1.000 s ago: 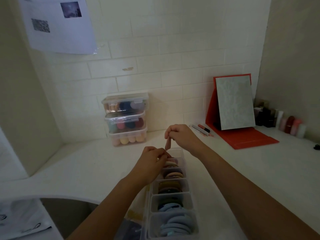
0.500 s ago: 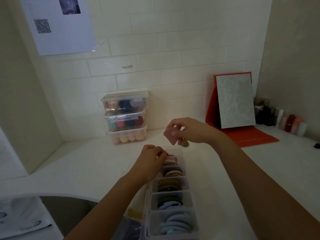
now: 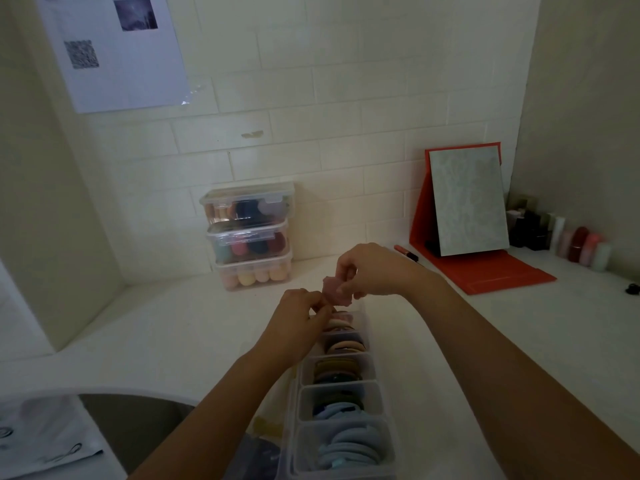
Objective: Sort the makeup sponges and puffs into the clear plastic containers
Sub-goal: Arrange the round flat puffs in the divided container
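Note:
A long clear divided container (image 3: pixel 372 379) lies on the white counter, its compartments filled with upright round puffs: pink and beige at the far end, olive and dark ones in the middle, light blue (image 3: pixel 349 445) nearest me. A pink puff (image 3: pixel 331 289) hangs just above the far compartment. My right hand (image 3: pixel 374 270) pinches its upper right edge. My left hand (image 3: pixel 303 315) has curled fingers at the puff's lower left edge, over the far compartment; whether they pinch it is not plain.
Three clear lidded boxes (image 3: pixel 251 237) of coloured sponges are stacked against the tiled back wall. A red folding mirror stand (image 3: pixel 467 216) sits at the right, a pink pen (image 3: pixel 406 252) beside it, and bottles (image 3: pixel 568 240) along the right wall. The counter edge curves at lower left.
My right hand brought the pink puff down and left from above the container's far end toward my left hand. My left hand stayed over the far compartment.

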`<state>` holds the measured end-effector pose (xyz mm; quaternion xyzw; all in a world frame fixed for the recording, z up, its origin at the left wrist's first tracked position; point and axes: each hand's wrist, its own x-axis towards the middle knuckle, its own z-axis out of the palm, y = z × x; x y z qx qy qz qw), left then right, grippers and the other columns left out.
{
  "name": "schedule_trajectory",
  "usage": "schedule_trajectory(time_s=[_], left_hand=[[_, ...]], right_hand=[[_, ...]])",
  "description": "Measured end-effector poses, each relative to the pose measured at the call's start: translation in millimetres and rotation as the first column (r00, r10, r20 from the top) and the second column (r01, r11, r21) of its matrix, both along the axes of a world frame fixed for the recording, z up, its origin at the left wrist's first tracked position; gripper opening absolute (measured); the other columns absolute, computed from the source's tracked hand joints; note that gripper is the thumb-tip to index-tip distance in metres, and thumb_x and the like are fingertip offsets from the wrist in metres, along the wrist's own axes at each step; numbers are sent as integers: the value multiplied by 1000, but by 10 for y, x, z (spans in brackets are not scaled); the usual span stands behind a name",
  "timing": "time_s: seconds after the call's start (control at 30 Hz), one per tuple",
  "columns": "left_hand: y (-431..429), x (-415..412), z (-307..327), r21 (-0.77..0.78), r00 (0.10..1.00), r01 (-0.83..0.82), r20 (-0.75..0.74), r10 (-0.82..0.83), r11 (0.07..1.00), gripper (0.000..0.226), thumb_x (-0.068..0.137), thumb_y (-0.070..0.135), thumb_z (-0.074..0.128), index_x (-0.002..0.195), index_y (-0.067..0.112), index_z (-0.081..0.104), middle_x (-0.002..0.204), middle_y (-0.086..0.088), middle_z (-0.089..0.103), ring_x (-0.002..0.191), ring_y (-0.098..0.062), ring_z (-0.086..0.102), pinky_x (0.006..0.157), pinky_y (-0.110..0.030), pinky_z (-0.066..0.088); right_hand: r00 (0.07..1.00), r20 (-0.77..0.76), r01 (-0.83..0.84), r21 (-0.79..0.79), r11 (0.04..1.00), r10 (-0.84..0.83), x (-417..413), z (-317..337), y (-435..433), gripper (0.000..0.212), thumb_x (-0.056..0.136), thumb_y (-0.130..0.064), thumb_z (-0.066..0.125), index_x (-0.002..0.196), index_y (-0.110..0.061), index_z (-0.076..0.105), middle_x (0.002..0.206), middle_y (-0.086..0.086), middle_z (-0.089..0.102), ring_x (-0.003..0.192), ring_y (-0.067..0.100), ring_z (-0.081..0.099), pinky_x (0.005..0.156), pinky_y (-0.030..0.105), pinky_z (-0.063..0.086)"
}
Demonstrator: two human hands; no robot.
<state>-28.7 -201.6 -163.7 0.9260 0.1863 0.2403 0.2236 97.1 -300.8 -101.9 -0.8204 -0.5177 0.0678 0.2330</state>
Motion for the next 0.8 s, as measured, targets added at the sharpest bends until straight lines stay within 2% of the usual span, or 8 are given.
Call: schedule_trajectory(time_s=[0.17,0.27,0.37,0.43,0.53,0.63,0.7,0.8], left_hand=[[11,9,-15,-19,1000,-5,14,6,1000,22,94,30,49,104,18,64,102,4,43,96,-10,44,85,-19,33],[8,9,-18,-12,1000,1,21,-1,1000,21,94,29,49,105,19,65,104,4,41,98,-9,44,89,-19,35],[15,6,-16,1,1000,24,9,-24,1000,22,94,29,48,103,18,65,108,4,49,103,-11,45,91,-21,35],[21,7,-19,15,1000,27,-13,-27,1000,23,95,30,47,103,18,65,112,2,57,103,-10,45,91,-23,33],[7,7,-22,-7,1000,23,-1,-23,1000,18,94,30,48,106,23,61,113,4,60,103,-8,48,89,-21,33],[-17,-11,-16,-51,1000,27,14,-26,998,15,92,31,52,107,29,52,111,7,58,99,-7,53,82,-17,37],[7,-14,-30,-7,999,50,-7,-50,999,18,93,32,50,110,31,57,113,8,59,104,-8,52,87,-19,38],[44,-24,-23,77,994,107,-44,-104,991,27,96,29,44,114,29,64,118,8,60,113,-9,45,97,-23,31]], right_hand=[[984,178,-12,-38,999,19,-37,-27,2,16,81,-24,71,92,-12,72,76,-6,62,68,7,56,61,16,45],[975,214,-46,-85,995,63,-62,-72,51,12,79,-20,73,90,-14,75,80,-6,68,69,5,57,63,15,45],[970,224,-54,-199,979,99,-64,-99,101,19,85,-17,65,101,-13,74,95,2,72,79,12,62,78,24,52],[969,227,-48,-232,972,102,-58,-108,122,21,89,-18,59,104,-11,73,95,4,71,77,13,61,78,25,51],[974,219,-38,-110,993,62,5,-121,117,17,85,-24,67,95,-12,75,87,0,71,68,7,58,66,20,48],[996,50,71,119,990,-77,173,-219,56,26,83,-37,68,88,-11,70,79,0,66,65,8,57,64,23,47],[975,-23,219,220,950,-220,359,-375,21,24,90,-32,60,96,-9,65,90,5,67,78,15,62,72,28,49],[955,-49,296,165,941,-292,583,-673,-29,32,97,-17,47,128,-15,53,130,6,56,119,20,52,98,29,41]])
